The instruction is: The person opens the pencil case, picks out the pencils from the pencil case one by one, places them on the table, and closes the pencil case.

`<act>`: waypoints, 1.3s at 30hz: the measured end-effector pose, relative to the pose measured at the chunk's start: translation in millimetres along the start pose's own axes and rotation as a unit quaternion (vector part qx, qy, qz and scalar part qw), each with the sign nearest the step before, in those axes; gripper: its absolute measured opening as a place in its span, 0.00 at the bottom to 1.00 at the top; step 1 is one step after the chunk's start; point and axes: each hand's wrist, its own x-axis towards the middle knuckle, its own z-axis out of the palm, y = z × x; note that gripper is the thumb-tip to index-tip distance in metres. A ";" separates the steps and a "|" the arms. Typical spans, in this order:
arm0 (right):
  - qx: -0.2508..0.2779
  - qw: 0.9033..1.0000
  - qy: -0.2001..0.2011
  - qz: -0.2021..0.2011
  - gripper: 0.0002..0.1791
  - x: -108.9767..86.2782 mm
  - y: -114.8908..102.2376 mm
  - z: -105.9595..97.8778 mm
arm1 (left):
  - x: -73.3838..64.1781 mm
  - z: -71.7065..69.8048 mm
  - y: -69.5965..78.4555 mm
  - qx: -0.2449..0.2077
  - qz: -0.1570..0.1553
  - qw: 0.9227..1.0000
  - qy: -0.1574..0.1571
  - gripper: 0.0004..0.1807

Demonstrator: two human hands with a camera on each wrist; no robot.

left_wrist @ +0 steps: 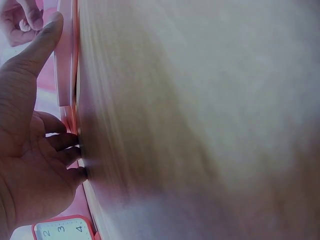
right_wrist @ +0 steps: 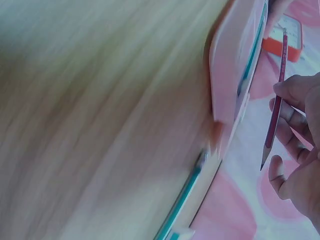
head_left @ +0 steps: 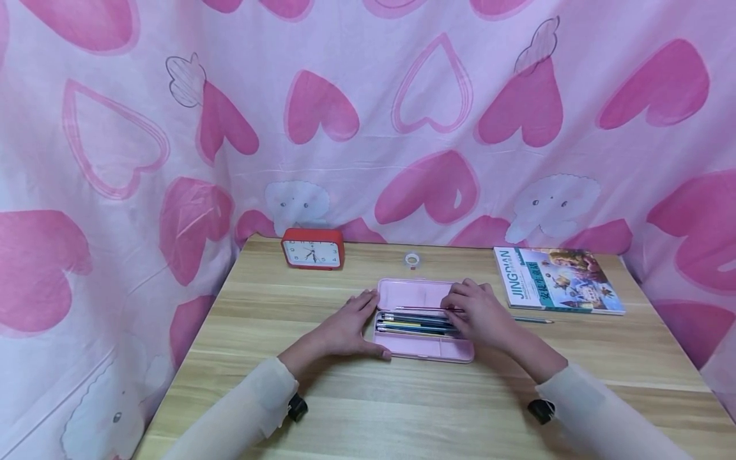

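A pink pencil case (head_left: 425, 353) lies open on the table, with several dark pencils (head_left: 414, 324) and a yellow one side by side inside. My left hand (head_left: 347, 326) rests spread at the case's left end, thumb along the front wall and fingertips by the lid (head_left: 409, 294). Over the case's right part, my right hand (head_left: 477, 314) pinches a dark red pencil (right_wrist: 276, 112) between thumb and fingers. In the right wrist view its sharpened tip points down and its other end up. A green pencil (head_left: 531, 320) lies on the table just right of the case.
At the back left stands a red alarm clock (head_left: 313, 249). A small roll of tape (head_left: 411, 259) lies behind the case, and a picture book (head_left: 560, 281) at the back right. A pink heart-patterned curtain (head_left: 425, 140) hangs round the table's far and side edges.
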 end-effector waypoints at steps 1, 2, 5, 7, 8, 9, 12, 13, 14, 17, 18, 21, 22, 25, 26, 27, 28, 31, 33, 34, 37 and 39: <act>0.000 1.000 0.002 0.003 0.09 -1.7 2.2 -2.1 | -0.2 -0.3 0.2 0.000 0.000 1.000 0.000 0.76; 0.001 1.000 0.006 0.007 0.09 -3.6 4.6 -3.8 | -0.3 -0.6 0.5 -0.002 -0.001 1.000 0.000 0.76; 0.000 1.000 0.014 0.017 0.09 -9.0 12.4 -9.7 | -0.4 -1.1 0.8 -0.007 -0.003 1.000 -0.001 0.76; -0.005 1.000 0.020 0.019 0.10 -13.1 18.7 -14.0 | -0.3 -1.3 1.1 -0.011 -0.004 1.000 -0.001 0.76; -0.009 1.000 0.024 0.019 0.10 -15.2 22.2 -16.1 | -0.3 -1.3 1.1 -0.013 -0.004 1.000 -0.002 0.76; -0.012 0.999 0.028 0.018 0.10 -17.3 25.9 -18.3 | -0.2 -1.3 1.1 -0.014 -0.004 1.000 -0.002 0.76; -0.024 0.999 0.040 0.012 0.10 -24.3 36.3 -23.5 | -0.2 -0.9 1.1 -0.013 -0.006 1.000 -0.002 0.76; -0.026 0.999 0.043 0.010 0.10 -26.6 39.7 -24.8 | -0.2 -0.8 1.0 -0.012 -0.007 1.000 -0.002 0.76; -0.028 0.999 0.046 0.008 0.10 -28.9 43.0 -25.8 | -0.2 -0.6 0.9 -0.011 -0.007 1.000 -0.001 0.76; -0.032 0.998 0.054 0.005 0.11 -36.5 52.4 -27.8 | 0.2 -0.2 0.7 -0.008 -0.008 1.000 -0.002 0.76; -0.032 0.998 0.056 0.004 0.11 -38.9 55.3 -28.0 | 0.4 0.0 0.5 -0.008 -0.008 1.000 -0.003 0.76; -0.038 0.997 0.060 0.009 0.12 -46.7 64.1 -27.0 | 1.4 0.8 -0.6 -0.010 -0.007 1.000 -0.002 0.76; -0.040 0.997 0.060 0.012 0.13 -49.1 66.7 -26.5 | 1.5 1.0 -0.9 -0.011 -0.006 1.000 -0.001 0.76; -0.046 0.997 0.054 0.026 0.14 -55.6 73.5 -25.1 | 1.2 1.6 -2.4 -0.009 -0.007 1.000 0.001 0.77; -0.045 0.997 0.049 0.032 0.14 -57.3 75.4 -25.1 | 1.0 2.0 -3.2 -0.008 -0.008 1.000 0.003 0.77; -0.045 0.997 0.047 0.036 0.14 -59.0 77.4 -25.1 | 0.7 2.2 -3.9 -0.005 -0.009 1.000 0.004 0.77; -0.044 0.997 0.043 0.042 0.14 -60.7 79.5 -25.0 | 0.4 2.4 -4.5 -0.003 -0.009 1.000 0.005 0.77; -0.045 0.997 0.036 0.053 0.14 -66.0 86.2 -24.7 | -0.3 2.8 -5.7 0.002 -0.010 1.000 0.008 0.77; -0.047 0.997 0.034 0.060 0.13 -70.0 90.4 -24.7 | -0.3 2.2 -4.8 0.002 -0.008 1.000 0.007 0.77; -0.047 0.996 0.031 0.064 0.13 -72.1 92.5 -24.6 | -0.2 2.0 -4.2 0.001 -0.007 1.000 0.007 0.77; -0.052 0.996 0.027 0.073 0.12 -79.2 97.7 -24.2 | 0.8 2.0 -2.7 0.002 -0.005 1.000 0.005 0.77; -0.057 0.995 0.029 0.073 0.13 -83.7 101.1 -23.6 | 1.5 2.2 -1.7 0.001 -0.005 1.000 0.005 0.77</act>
